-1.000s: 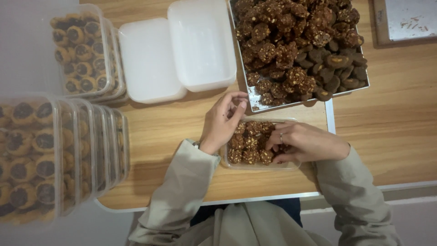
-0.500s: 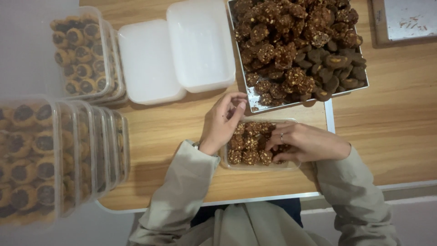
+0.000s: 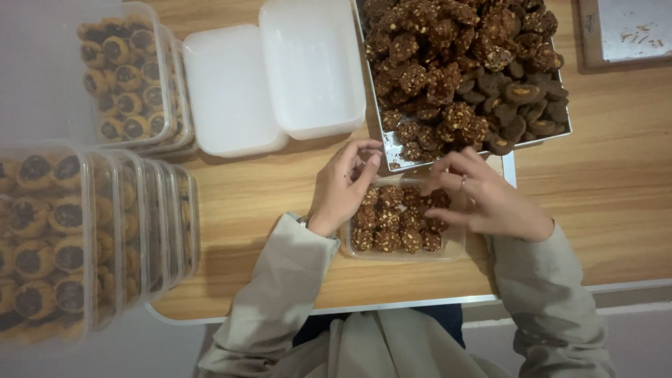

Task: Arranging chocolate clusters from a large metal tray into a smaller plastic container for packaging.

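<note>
A clear plastic container (image 3: 455, 248) sits at the table's near edge, partly filled with brown nut-covered cookies (image 3: 388, 227) in rows. My left hand (image 3: 339, 189) rests at its far left corner with the fingers curled beside the tray's edge; what they pinch is hidden. My right hand (image 3: 490, 203), a ring on one finger, lies over the container's right side, its fingertips closed on a cookie there. Just beyond both hands stands a metal tray (image 3: 392, 150) heaped with the same cookies.
Two white lids (image 3: 231, 91) (image 3: 311, 66) lie left of the tray. Stacks of clear containers with dark-centred tart cookies (image 3: 129, 73) (image 3: 84, 231) line the left side. A flat board (image 3: 630, 31) sits at the far right corner. Bare wooden table (image 3: 602, 189) shows on the right.
My right hand has shifted a little toward the container's far edge, fingers now reaching over the back row. My left hand has stayed at the far left corner.
</note>
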